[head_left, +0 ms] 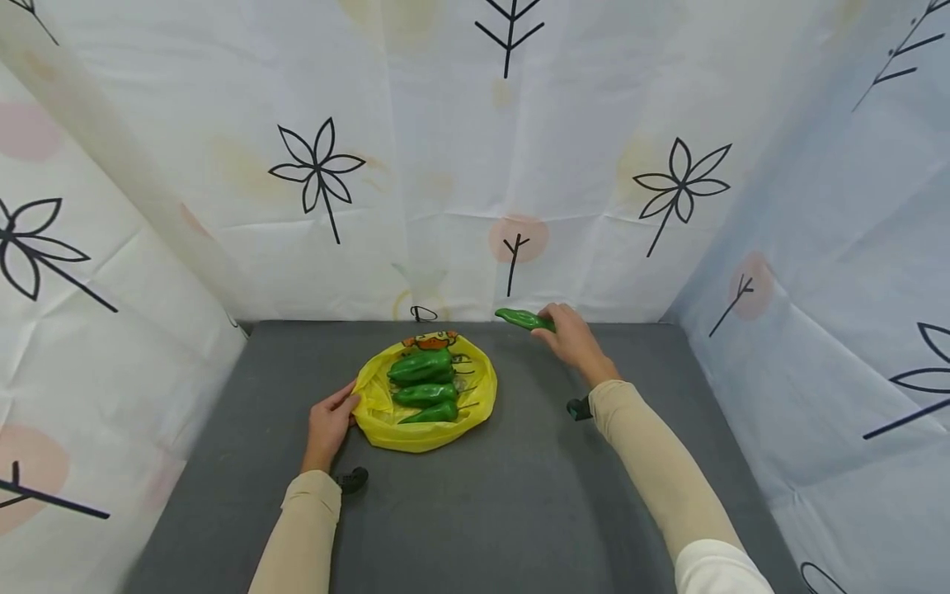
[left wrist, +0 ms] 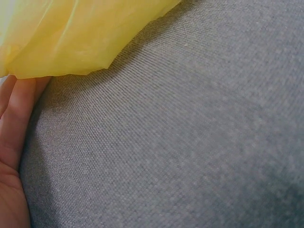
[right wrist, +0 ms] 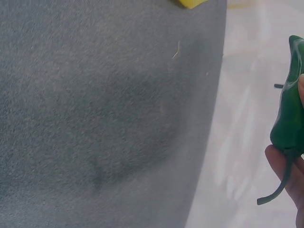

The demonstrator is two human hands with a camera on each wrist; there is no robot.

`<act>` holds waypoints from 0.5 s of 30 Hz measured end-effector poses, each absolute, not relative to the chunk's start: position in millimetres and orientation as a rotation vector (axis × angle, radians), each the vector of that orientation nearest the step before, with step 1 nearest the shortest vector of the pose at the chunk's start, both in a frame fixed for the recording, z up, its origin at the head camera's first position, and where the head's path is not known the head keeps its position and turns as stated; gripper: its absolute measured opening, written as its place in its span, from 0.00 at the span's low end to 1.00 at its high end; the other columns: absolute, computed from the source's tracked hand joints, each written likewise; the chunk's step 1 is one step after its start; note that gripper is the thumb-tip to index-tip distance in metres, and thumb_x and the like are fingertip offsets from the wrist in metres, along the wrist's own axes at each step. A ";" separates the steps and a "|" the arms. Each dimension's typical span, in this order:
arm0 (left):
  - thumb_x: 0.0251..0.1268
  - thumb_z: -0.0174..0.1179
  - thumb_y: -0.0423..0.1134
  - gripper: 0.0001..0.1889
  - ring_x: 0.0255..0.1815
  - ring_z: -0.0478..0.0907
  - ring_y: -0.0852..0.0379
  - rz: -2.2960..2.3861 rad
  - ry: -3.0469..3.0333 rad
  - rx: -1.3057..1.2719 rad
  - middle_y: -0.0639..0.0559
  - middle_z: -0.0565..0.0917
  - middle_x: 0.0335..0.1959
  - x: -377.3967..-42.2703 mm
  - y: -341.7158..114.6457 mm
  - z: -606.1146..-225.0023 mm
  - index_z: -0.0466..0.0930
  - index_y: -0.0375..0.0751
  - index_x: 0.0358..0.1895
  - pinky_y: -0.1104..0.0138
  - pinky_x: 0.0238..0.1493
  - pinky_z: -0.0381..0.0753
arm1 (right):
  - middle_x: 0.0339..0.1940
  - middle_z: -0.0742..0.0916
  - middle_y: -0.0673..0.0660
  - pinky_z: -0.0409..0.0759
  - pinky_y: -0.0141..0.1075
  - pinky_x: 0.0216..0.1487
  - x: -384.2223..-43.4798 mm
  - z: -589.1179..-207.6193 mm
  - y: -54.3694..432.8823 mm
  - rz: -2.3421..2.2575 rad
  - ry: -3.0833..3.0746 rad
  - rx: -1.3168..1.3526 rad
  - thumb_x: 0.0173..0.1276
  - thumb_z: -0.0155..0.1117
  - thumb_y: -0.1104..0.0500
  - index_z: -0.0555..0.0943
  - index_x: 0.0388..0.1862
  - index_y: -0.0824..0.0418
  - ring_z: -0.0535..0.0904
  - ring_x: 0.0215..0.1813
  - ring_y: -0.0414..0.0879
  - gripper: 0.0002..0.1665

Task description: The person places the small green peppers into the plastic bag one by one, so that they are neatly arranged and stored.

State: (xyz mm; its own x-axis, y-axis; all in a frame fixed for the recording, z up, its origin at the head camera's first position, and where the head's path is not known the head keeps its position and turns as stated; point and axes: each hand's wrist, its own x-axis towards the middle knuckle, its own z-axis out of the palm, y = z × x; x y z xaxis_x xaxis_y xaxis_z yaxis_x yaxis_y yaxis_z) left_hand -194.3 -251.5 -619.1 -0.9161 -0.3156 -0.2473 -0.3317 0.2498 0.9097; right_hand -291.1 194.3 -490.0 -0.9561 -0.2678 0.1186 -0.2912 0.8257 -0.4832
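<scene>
A yellow plastic bag (head_left: 382, 433), its rim rolled open, lies on the grey table with several green peppers (head_left: 423, 395) side by side inside, stems to the right. My left hand (head_left: 329, 422) pinches the bag's left rim between thumb and fingers. In the left wrist view the fingers reach beneath the yellow plastic (left wrist: 71, 45). Up and to the right of the bag, my right hand (head_left: 573, 337) holds one green pepper (head_left: 523, 318) above the table's far edge. Its curved stem (right wrist: 280, 187) hangs past the fingers in the right wrist view.
The grey cloth-covered table (head_left: 490, 511) ends at a pale fabric wall (head_left: 445, 272) with leaf drawings. Similar fabric stands on both sides. A tiny pale scrap (right wrist: 177, 50) lies on the table in the right wrist view. Dark wrist straps (head_left: 579, 408) stick out below the hands.
</scene>
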 end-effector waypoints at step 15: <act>0.75 0.60 0.52 0.23 0.41 0.79 0.68 1.799 2.477 -0.636 0.44 0.80 0.69 -194.2 -252.8 -617.9 0.77 0.56 0.70 0.78 0.38 0.80 | 0.55 0.85 0.61 0.79 0.49 0.56 -287.0 -476.9 170.3 0.795 -2.920 0.575 0.71 0.69 0.53 0.80 0.59 0.62 0.80 0.55 0.55 0.22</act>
